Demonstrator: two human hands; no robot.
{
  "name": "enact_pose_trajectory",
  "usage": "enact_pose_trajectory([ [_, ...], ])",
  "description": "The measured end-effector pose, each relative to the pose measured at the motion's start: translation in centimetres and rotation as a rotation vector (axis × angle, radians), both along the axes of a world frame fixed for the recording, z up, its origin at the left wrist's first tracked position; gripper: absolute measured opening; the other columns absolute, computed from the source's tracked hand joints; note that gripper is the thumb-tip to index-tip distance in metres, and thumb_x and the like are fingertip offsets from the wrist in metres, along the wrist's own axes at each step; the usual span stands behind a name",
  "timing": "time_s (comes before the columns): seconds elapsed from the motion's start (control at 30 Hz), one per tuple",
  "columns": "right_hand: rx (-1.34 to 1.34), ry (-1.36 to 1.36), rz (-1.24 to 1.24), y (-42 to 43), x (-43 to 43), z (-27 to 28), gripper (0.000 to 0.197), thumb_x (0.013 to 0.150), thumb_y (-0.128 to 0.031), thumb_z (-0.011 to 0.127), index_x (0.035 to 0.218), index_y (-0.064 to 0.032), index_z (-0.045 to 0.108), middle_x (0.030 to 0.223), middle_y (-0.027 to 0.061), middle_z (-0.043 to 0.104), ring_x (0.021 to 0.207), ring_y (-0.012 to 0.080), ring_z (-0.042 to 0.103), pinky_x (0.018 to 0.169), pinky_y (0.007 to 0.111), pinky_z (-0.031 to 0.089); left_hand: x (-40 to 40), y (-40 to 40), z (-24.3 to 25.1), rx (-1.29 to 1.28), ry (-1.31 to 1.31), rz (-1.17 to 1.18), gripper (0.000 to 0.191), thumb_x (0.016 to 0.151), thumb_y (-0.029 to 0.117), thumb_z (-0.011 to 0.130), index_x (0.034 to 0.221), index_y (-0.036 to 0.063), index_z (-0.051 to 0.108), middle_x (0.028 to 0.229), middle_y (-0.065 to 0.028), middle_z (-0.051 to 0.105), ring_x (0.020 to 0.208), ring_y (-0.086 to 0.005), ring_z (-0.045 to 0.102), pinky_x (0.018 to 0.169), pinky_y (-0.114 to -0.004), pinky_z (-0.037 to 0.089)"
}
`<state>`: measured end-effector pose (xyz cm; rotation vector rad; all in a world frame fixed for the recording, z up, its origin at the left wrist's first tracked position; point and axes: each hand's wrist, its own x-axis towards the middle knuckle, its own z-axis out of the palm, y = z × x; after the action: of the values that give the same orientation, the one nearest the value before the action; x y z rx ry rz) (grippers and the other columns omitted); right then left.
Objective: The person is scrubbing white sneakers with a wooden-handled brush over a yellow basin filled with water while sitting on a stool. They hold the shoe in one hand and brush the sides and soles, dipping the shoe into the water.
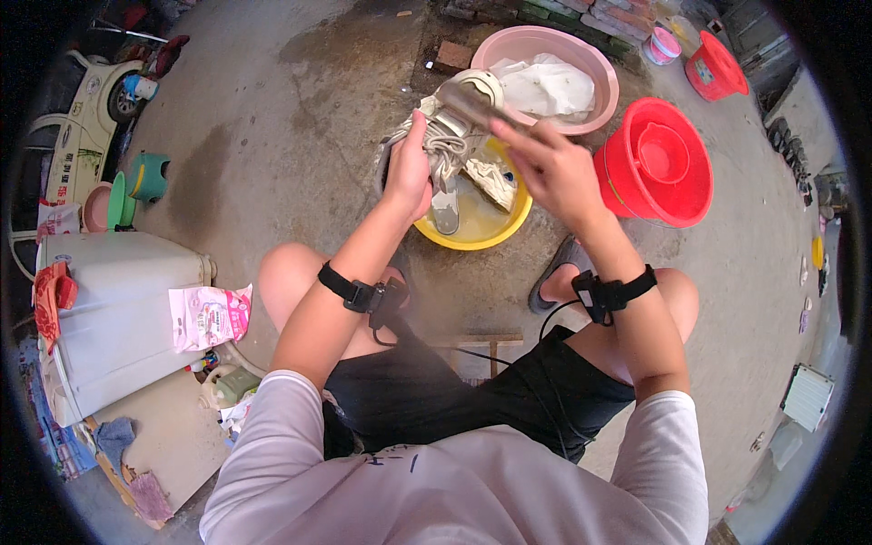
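My left hand (411, 170) grips a pale shoe (446, 129) with loose grey laces, held above a yellow basin (470, 243). My right hand (558, 167) holds a blurred, long brush-like tool (470, 102) that lies across the shoe; its exact kind is hard to tell. Inside the yellow basin, cloudy water surrounds another pale shoe (490, 182), lying tilted, and a grey insole (446, 212). Part of a dark container rim shows behind my left hand.
Beyond the shoe stands a pink basin (610, 102) with white material (548, 88). A red bucket (603, 170) holding a red dipper (663, 153) stands at the right. A brick (455, 57) lies ahead. A white appliance (122, 272) is at the left. A cable hangs between my forearms.
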<state>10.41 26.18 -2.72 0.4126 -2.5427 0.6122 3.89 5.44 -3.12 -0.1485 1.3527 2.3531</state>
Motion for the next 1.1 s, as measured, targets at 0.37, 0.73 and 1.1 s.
enact_pose_trajectory([
  [0.37, -0.036, -0.03, 0.058, 0.1, 0.0, 0.3, 0.043, 0.091, -0.018, 0.067, 0.132, -0.03, 0.068, 0.082, 0.0062, 0.058, 0.064, 0.0301, 0.065, 0.055, 0.043, 0.053, -0.5, -0.6, -1.7, 0.054, -0.058, -0.018, 0.051, 0.111, 0.04, 0.039, 0.136, -0.001, 0.055, 0.131, -0.0138, 0.066, 0.117, -0.0242, 0.066, 0.102, -0.04, 0.052],
  [0.73, -0.035, -0.047, 0.078, 0.1, -0.2, -0.7, 0.046, 0.087, -0.017, 0.071, 0.131, -0.0306, 0.069, 0.084, 0.0084, 0.06, 0.066, 0.0321, 0.065, 0.058, 0.044, 0.054, -1.2, -1.0, -2.6, -0.024, -0.015, -0.013, 0.049, 0.111, 0.039, 0.042, 0.134, -0.0016, 0.056, 0.13, -0.0137, 0.067, 0.115, -0.0237, 0.067, 0.101, -0.039, 0.052],
  [1.1, -0.051, -0.042, 0.035, -0.8, 0.7, 0.1, 0.041, 0.09, -0.019, 0.068, 0.13, -0.0299, 0.07, 0.083, 0.0077, 0.059, 0.063, 0.0326, 0.064, 0.057, 0.044, 0.053, -0.3, -1.1, -0.1, -0.064, 0.05, 0.02, 0.049, 0.111, 0.037, 0.045, 0.132, -0.0049, 0.059, 0.13, -0.0119, 0.066, 0.115, -0.0178, 0.064, 0.1, -0.034, 0.05],
])
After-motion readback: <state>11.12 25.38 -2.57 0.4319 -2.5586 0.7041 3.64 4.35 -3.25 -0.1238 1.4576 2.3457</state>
